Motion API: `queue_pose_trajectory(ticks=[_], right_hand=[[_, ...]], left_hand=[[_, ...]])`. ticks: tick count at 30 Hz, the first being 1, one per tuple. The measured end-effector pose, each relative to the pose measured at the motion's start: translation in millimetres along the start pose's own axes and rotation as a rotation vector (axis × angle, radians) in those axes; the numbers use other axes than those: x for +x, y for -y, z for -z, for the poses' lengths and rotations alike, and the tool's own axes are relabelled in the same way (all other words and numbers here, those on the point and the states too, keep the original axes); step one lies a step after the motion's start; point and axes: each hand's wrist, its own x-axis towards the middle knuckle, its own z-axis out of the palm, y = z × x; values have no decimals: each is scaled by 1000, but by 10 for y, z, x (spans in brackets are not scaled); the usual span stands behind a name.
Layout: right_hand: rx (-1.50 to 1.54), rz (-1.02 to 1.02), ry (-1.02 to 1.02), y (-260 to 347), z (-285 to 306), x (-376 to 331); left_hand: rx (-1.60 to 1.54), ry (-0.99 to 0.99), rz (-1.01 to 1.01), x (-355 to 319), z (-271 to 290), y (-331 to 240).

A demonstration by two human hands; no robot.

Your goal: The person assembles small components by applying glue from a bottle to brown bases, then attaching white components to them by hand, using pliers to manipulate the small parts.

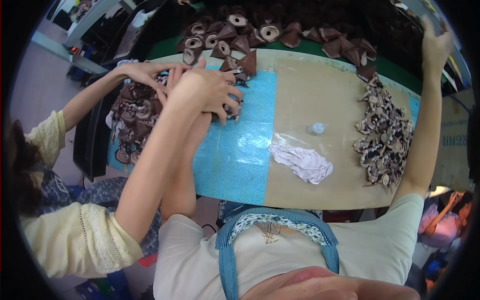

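My left forearm (182,170) reaches forward over the blue mat (240,150). A co-worker's arm lies across it, so my left hand (227,107) is mostly hidden; it sits at a small heap of brown and white pieces (235,112). Whether it grips any, I cannot see. My right hand (436,42) is raised far to the right with fingers apart and nothing in it, above the dark pile at the table's back. Below that arm lies a heap of small brown and white pieces (385,140).
A co-worker in a pale yellow lace sleeve (85,235) sits at my left, hands (150,72) over a brown pile (132,122). Brown cone-shaped pieces (240,37) line the back. A white cloth (302,162) and a small crumpled wad (316,128) lie on the tan board (320,95).
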Motion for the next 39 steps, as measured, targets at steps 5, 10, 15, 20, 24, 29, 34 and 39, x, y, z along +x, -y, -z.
queue_pose_trajectory(ticks=[5,10,15,20,24,29,34,39], right_hand=[[557,-135,658,640,605,-1572],[641,-388,1071,1034,927,-2403],[594,-311,892,1138,692,-2880],[659,-503,816,1154,718,-2963],[642,-467,734,1138,765,-2952],[692,-398,718,1169,808,-2955],[779,-535,795,1231,907,-2905],[783,-479,796,1212,940,-2885]], left_hand=[[-93,-35,81,-305,-247,-143],[-195,-75,133,-1691,313,-870],[-623,265,-60,-1624,349,-1309],[-522,227,-256,-824,-144,-1429],[-107,199,-399,-226,-696,-1408],[301,304,-322,54,-1124,-1002],[400,364,-274,-208,-830,-545],[520,503,-170,-425,-261,-159]])
